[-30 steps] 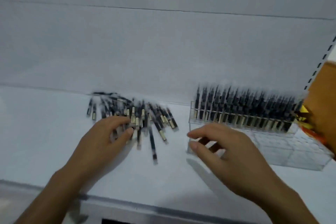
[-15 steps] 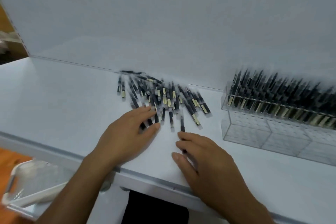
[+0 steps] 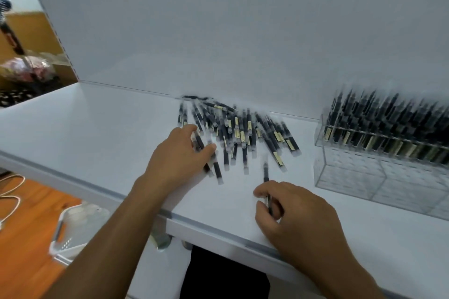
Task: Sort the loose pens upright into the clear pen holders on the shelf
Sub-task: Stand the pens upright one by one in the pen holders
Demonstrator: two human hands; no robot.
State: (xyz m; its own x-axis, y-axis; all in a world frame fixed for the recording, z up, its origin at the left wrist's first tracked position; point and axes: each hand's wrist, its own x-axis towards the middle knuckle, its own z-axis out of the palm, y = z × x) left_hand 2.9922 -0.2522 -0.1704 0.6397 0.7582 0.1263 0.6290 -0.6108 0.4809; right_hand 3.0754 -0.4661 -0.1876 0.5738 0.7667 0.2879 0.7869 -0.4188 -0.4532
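Observation:
A pile of loose black pens (image 3: pixel 243 128) with gold labels lies on the white shelf (image 3: pixel 97 128) near the back wall. My left hand (image 3: pixel 179 155) lies on the pile's left edge, its fingers and thumb curled round a few pens. My right hand (image 3: pixel 298 216) is near the shelf's front edge and pinches a single black pen (image 3: pixel 266 172) that points away from me. Clear pen holders (image 3: pixel 364 177) stand at the right, their back rows filled with upright pens (image 3: pixel 388 124).
The shelf's front lip (image 3: pixel 218 228) runs under my wrists. Below at the left, a clear plastic bin (image 3: pixel 73 228) and a white cable (image 3: pixel 9 189) lie on an orange wooden floor. Cluttered bags (image 3: pixel 26 68) show past the shelf's left side.
The view has swung left and down. My right hand left the holder, came to the front of the pile and took hold of one pen. My left hand closed on pens at the pile's left edge.

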